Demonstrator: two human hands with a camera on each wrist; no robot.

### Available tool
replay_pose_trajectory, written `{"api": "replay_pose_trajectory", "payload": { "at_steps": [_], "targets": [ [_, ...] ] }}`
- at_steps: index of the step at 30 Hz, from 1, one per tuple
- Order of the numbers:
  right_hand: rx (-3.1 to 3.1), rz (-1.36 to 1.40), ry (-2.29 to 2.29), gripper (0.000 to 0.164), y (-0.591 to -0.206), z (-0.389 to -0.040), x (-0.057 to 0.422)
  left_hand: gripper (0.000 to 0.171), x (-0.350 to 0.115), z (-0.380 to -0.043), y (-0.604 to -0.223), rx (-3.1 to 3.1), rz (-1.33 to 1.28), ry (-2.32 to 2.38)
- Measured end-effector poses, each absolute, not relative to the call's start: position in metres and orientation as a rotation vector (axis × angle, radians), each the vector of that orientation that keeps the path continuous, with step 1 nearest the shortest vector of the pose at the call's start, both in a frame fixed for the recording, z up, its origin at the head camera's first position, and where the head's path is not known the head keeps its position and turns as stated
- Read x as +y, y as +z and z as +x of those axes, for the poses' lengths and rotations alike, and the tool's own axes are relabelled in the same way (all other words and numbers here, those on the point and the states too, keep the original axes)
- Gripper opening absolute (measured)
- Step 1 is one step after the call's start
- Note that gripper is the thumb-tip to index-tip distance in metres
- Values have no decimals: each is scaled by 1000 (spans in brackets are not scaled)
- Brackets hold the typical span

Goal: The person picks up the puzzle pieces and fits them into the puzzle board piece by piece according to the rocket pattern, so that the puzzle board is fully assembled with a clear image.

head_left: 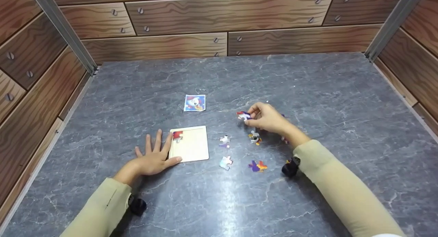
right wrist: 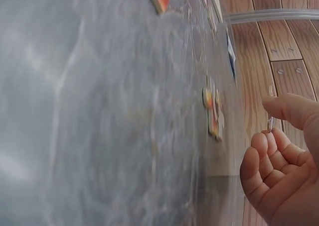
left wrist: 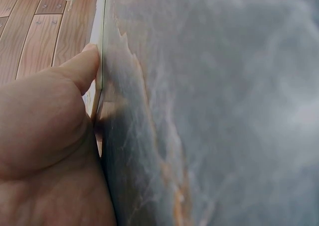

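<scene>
A pale square puzzle tray [head_left: 193, 146] lies on the table with one red piece [head_left: 178, 135] in its upper left corner. My left hand [head_left: 155, 160] rests at the tray's left side, fingers spread, the thumb along its lower edge. In the left wrist view the thumb [left wrist: 82, 69] presses at the tray's rim. My right hand [head_left: 268, 117] pinches a red, white and purple puzzle piece [head_left: 244, 116] between thumb and fingers. From the right wrist, that puzzle piece [right wrist: 270, 111] shows edge-on, held above the table.
A small picture card [head_left: 195, 103] of a white dog lies behind the tray. Loose pieces lie to the tray's right: a white-purple one [head_left: 224, 141], a pale blue one [head_left: 226, 162], an orange-purple one [head_left: 257, 166] and one with a black spot [head_left: 255, 137]. Others are partly hidden by the right arm.
</scene>
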State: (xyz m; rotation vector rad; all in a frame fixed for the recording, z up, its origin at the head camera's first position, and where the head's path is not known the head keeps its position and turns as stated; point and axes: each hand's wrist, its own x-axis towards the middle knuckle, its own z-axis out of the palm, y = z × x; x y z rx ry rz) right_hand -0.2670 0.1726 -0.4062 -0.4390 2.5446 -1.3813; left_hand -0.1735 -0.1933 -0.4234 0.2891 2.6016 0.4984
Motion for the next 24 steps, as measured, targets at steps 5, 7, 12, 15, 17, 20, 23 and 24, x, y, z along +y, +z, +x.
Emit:
{"api": "replay_pose_trajectory", "payload": {
  "at_steps": [5, 7, 12, 15, 17, 20, 23, 24],
  "targets": [
    [2534, -469, -1384, 34, -405, -264, 164, 91, -193, -173, -424, 2605, 297, 506],
    [2537, -490, -1378, 34, -404, -263, 160, 92, -193, -173, -424, 2610, 298, 505],
    [2506, -540, -1405, 33, -401, -260, 148, 92, -193, -174, -425, 2610, 294, 495],
    [2486, -559, -1422, 32, -400, -259, 141, 92, -193, -174, -424, 2606, 293, 495],
    [2483, -570, -1423, 32, -399, -258, 136, 93, -193, -174, -424, 2604, 292, 500],
    [2492, -586, -1407, 31, -400, -257, 129, 93, -193, -173, -424, 2604, 293, 504],
    [2497, -598, -1385, 31, -400, -256, 122, 93, -193, -173, -423, 2604, 295, 505],
    [2497, -605, -1379, 31, -400, -256, 120, 92, -193, -173, -423, 2603, 296, 501]
  ]
}}
